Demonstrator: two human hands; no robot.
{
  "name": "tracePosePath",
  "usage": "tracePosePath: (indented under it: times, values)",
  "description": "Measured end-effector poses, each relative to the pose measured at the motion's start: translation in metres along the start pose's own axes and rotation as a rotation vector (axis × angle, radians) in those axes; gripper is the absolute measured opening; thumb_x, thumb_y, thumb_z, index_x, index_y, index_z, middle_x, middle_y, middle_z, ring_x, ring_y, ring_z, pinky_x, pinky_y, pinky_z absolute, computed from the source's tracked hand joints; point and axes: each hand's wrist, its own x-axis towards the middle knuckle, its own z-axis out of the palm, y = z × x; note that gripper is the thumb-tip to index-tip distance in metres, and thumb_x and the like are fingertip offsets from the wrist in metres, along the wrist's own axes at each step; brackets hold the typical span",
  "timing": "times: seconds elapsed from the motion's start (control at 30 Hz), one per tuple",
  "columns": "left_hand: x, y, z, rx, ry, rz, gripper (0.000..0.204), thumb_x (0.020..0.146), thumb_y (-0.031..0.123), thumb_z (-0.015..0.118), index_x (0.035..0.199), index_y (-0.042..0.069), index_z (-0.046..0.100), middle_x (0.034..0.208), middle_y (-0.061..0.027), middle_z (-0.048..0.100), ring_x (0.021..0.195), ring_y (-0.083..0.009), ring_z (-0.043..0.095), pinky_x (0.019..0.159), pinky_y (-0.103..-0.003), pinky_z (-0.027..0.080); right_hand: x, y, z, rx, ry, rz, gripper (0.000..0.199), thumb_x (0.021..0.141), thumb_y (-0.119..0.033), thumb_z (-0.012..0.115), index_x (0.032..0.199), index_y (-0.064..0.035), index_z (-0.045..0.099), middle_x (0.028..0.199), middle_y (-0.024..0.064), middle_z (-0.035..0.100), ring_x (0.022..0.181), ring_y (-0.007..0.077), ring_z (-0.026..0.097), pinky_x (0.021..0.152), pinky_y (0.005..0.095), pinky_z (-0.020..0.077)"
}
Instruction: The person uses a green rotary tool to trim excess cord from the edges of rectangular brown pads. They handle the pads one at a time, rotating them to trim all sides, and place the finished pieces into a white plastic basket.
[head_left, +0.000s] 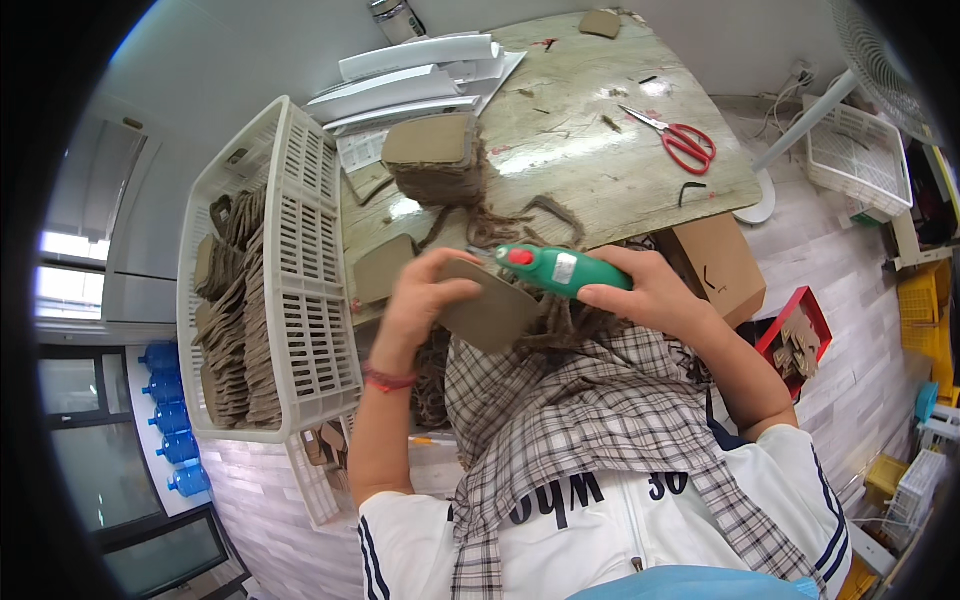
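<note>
My left hand grips a flat brown pad with rounded corners, fingers along its left edge, just above my lap. My right hand is wrapped round a green handheld tool with a red button. The tool's front end points left, over the pad's far edge; its working tip is hard to make out. Brown fuzzy strips lie on the table edge beyond the pad, and more hang beside it. A stack of brown pads stands past my left hand, and another pad lies close by it.
On the worn table are red-handled scissors, rolled papers and dark scraps. A white crate of stacked pads stands left. To the right are a cardboard box, a red box with offcuts, and a fan.
</note>
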Motion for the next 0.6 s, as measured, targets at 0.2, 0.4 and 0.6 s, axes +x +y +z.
tracePosePath:
  times: [0.2,0.4,0.6]
  values:
    - [-0.007,-0.053,-0.134,-0.145,0.551,0.033,0.024,0.087,0.002,0.062,0.111,0.000,0.058,0.098,-0.0099,0.067,0.083,-0.0182,0.064,0.073,-0.030,0.054,-0.011,0.014,-0.011,0.103,0.075,0.190,0.042,0.085,-0.033,0.070,0.113,-0.0020,0.063,0.076,0.0028,0.061,0.062,0.0078,0.055,0.057,0.0246,0.0460]
    - [0.033,-0.043,-0.134,1.190,0.833,0.378,0.048,0.077,0.012,0.069,0.123,0.005,0.056,0.127,-0.0157,0.052,0.120,-0.0335,0.045,0.104,-0.044,0.032,-0.025,0.032,-0.015,0.110,0.166,0.204,0.037,0.086,-0.031,0.069,0.108,-0.0009,0.063,0.074,0.0026,0.061,0.060,0.0069,0.054,0.055,0.0238,0.0449]
    - [0.129,0.038,-0.102,1.258,0.360,0.624,0.058,0.083,0.017,0.064,0.137,0.011,0.046,0.138,-0.0134,0.049,0.134,-0.0318,0.037,0.111,-0.042,0.027,-0.029,0.033,-0.011,0.100,0.200,0.175,0.040,0.086,-0.030,0.069,0.110,0.0003,0.062,0.077,0.0051,0.061,0.060,0.0083,0.055,0.056,0.0249,0.0461]
